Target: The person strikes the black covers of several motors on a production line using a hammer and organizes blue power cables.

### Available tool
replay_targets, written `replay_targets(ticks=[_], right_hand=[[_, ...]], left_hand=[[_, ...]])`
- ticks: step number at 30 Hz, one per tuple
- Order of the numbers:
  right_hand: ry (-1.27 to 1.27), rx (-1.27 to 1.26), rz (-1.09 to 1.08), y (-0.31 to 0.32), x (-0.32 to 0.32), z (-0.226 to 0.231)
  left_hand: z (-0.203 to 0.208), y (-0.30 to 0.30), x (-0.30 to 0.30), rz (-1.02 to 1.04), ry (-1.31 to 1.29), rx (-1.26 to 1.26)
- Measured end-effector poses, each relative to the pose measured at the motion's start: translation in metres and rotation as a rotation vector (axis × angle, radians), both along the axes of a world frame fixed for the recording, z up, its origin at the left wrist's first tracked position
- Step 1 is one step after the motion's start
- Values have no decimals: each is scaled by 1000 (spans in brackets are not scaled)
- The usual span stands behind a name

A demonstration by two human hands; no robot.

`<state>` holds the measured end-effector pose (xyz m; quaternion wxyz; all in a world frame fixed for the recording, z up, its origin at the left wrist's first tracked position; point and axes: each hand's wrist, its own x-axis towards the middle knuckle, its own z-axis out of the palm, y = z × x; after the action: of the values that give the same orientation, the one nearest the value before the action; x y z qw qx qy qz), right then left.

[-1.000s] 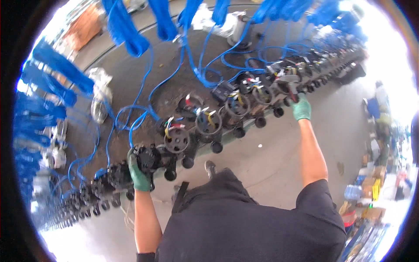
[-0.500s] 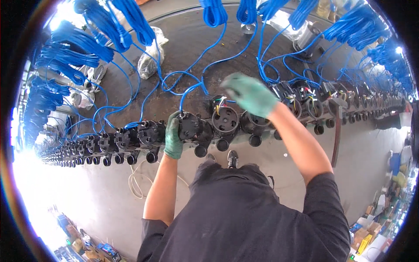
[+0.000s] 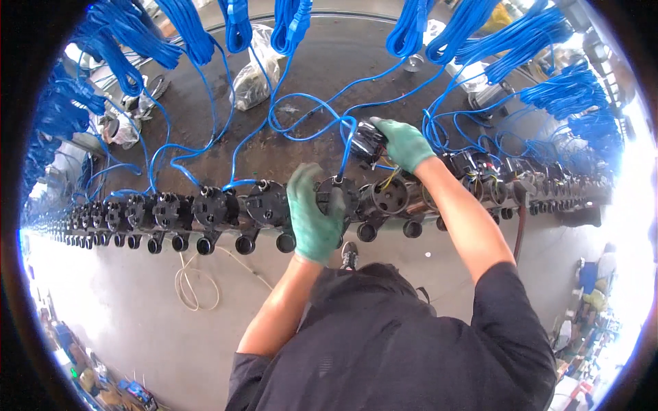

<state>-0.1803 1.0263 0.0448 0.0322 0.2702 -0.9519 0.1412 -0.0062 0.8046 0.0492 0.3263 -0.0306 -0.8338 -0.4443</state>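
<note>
My right hand (image 3: 406,145), in a green glove, grips a black box-shaped part (image 3: 368,142) above the row, with the thumb and fingers closed on its edge. Below it sits an open round black housing (image 3: 389,197) with yellow-green wires (image 3: 391,180) at its top. My left hand (image 3: 314,218), also gloved in green, is in front of the neighbouring black housing (image 3: 351,196), fingers apart and slightly blurred. The hand hides part of this housing. A blue cable (image 3: 348,147) rises from its top and passes by the black part.
A long row of similar black housings (image 3: 216,207) curves off to both sides. Coiled blue cables (image 3: 410,31) hang along the far side. A plastic bag (image 3: 255,85) lies on the dark tabletop (image 3: 205,89). A pale hose (image 3: 199,291) lies on the floor.
My left hand has moved from the left side of the cabled housing to its front. My right hand, blurred before, now grips the black box-shaped part. The view has shifted.
</note>
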Motion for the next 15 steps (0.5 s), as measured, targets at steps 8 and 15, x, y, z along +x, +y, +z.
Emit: replay_targets(ticks=[8, 15], right_hand=[[-131, -919, -288, 33, 85, 9], [23, -925, -262, 25, 108, -4]], left_hand=[[38, 47, -47, -351, -325, 127], [18, 66, -123, -457, -1015, 763]])
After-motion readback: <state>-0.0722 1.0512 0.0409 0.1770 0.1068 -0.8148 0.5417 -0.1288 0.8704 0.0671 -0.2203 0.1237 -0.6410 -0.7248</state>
